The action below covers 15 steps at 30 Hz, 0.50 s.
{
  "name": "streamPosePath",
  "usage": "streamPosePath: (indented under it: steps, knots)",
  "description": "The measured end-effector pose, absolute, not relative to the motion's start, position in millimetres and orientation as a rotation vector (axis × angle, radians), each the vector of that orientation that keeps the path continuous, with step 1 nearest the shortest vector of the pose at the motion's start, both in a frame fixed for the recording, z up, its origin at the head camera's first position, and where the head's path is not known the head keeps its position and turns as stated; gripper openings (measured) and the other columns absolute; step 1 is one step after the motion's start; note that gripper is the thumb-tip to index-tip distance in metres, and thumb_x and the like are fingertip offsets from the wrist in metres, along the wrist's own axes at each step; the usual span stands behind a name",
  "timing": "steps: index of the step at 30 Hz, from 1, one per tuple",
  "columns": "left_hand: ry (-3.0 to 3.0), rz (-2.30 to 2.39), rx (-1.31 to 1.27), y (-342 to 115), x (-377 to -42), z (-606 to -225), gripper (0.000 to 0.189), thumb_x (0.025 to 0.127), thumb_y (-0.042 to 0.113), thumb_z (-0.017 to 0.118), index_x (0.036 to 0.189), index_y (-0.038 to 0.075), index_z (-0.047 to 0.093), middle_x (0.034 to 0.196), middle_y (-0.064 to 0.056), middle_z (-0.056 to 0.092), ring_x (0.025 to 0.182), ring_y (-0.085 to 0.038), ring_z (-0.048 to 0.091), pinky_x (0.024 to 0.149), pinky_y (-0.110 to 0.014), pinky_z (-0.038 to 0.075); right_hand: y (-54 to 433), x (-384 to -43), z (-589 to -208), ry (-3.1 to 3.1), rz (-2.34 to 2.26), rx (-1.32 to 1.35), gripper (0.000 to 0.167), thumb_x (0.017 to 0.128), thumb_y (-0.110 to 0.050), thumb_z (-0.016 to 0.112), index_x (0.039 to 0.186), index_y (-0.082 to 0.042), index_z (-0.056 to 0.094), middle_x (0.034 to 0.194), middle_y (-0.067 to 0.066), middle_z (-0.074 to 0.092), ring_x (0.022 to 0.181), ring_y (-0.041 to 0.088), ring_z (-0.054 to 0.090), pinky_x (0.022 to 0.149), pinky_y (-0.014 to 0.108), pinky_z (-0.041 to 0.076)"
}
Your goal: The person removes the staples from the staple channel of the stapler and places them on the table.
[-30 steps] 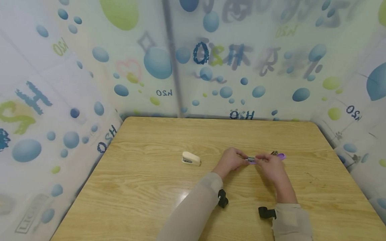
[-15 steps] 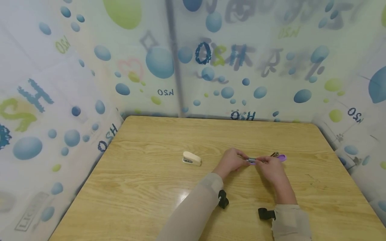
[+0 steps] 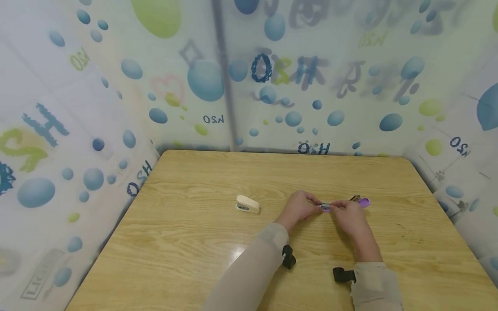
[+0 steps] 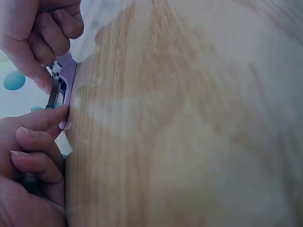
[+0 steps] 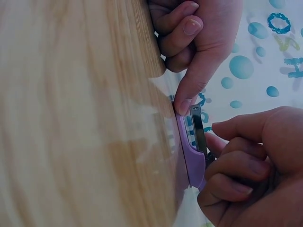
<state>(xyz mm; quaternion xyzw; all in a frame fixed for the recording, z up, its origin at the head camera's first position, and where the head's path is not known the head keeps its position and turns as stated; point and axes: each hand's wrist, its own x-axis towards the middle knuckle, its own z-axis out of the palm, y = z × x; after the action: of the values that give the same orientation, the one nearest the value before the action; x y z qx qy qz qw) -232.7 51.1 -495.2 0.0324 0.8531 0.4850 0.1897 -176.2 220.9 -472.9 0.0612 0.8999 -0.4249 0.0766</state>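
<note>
Purple stapler (image 5: 193, 163), opened, lies at 3 o'clock from the cream stapler (image 3: 247, 204); left hand (image 3: 298, 206) pinches its 9 o'clock end, right hand (image 3: 351, 217) curls beside its metal bar (image 5: 198, 128), grip unclear

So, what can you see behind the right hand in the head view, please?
Part of the purple stapler and some dark metal show past the right hand; anything directly behind it is hidden.

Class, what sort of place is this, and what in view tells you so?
Probably a small enclosed work booth: a wood-grain table is closed in at the back and sides by walls printed with drops and "H2O". The cream stapler and purple item suggest desk work.
</note>
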Motion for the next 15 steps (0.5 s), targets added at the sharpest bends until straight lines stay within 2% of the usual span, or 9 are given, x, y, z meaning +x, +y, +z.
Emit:
streamPosePath:
  steps: [4,11,15]
  knots:
    - [2.394,1.365,0.088,51.5,-233.2,-496.4,0.011,0.087,0.02,0.09,0.095,0.021,0.084,0.049,0.003,0.055,0.039,-0.011,0.045,0.041,-0.025,0.035,219.9,-175.4,-470.5,2.675,-1.304,0.196,0.042,0.108,-0.021,0.053,0.133,0.012,0.065,0.137,0.036,0.065,0.116,0.038,0.063,0.084,0.033,0.05]
    - [2.387,1.391,0.072,52.0,-233.1,-496.7,0.009,0.086,0.02,0.091,0.092,0.023,0.084,0.051,0.005,0.057,0.04,-0.01,0.045,0.042,-0.025,0.035,216.9,-174.1,-468.8,2.62,-1.358,0.197,0.044,0.11,-0.026,0.053,0.139,0.007,0.06,0.14,0.034,0.064,0.126,0.045,0.065,0.092,0.043,0.055]
    - [2.381,1.39,0.074,52.0,-232.6,-496.5,0.008,0.087,0.022,0.09,0.092,0.023,0.084,0.051,0.004,0.057,0.041,-0.011,0.046,0.043,-0.025,0.036,215.8,-174.4,-469.8,2.63,-1.375,0.179,0.042,0.11,-0.026,0.055,0.136,0.006,0.061,0.136,0.032,0.068,0.12,0.04,0.068,0.084,0.034,0.054]
